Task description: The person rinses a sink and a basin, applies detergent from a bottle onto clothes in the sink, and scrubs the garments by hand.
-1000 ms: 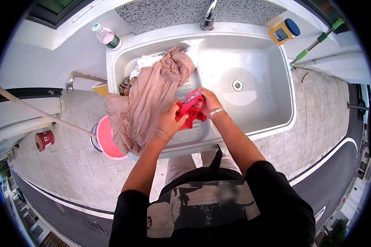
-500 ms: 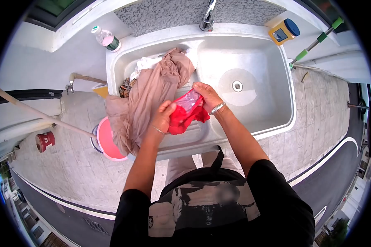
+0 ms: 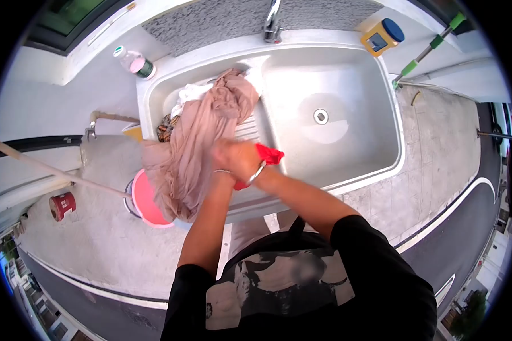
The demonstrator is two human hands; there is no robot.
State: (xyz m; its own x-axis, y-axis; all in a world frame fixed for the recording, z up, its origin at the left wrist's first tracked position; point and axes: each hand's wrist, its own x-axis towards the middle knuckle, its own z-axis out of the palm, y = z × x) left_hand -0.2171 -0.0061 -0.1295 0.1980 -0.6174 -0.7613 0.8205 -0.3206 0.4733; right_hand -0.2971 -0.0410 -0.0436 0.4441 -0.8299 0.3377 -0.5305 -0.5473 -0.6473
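Observation:
My left hand [image 3: 223,152] and my right hand [image 3: 246,161] are pressed together over the sink's ribbed washboard side, both smeared by motion. A small red cloth [image 3: 270,154] is bunched between them, its ends poking out at the right and beneath. Both hands look closed on it, though the fingers mostly hide one another. To their left, a long brownish-pink cloth [image 3: 196,131] lies across the washboard and hangs over the sink's edge. White fabric [image 3: 191,95] and a patterned cloth [image 3: 165,129] lie beside it.
The sink's right basin [image 3: 358,136] has a round drain. A faucet [image 3: 272,28] stands behind, between a plastic bottle [image 3: 135,63] and a yellow jar with a blue lid [image 3: 382,37]. A pink bucket [image 3: 148,199] and a wooden pole [image 3: 57,166] are at the left.
My right hand has moved left and down to meet my left hand. The red cloth, stretched open between the hands before, is now bunched up and mostly covered.

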